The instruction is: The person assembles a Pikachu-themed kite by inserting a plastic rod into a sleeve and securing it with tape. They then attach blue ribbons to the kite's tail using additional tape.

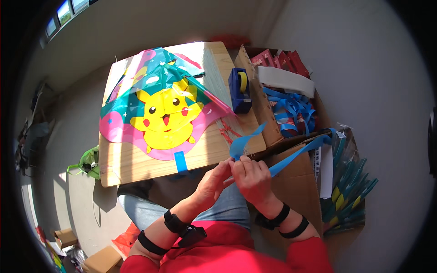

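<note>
My two hands meet just off the table's near right edge, fingers closed. My right hand (251,179) is wrapped round a blue ribbon (291,159); one end curls up above the fist and a long stretch runs off to the right. Close against it, my left hand (210,182) pinches at the same ribbon, though its fingertips are partly hidden. A kite (168,120) with a yellow cartoon figure on green and pink film lies on the wooden table (118,175). A short blue strip (180,161) hangs from its lower edge over the table's edge.
A blue tape dispenser (240,91) stands at the table's right side. Beside it, a cardboard box (261,109) holds a white roll (287,81), tangled blue ribbon (293,109) and red packets (282,61). Farther right, a carton contains folded green kites (348,195). A green bag (88,163) hangs left.
</note>
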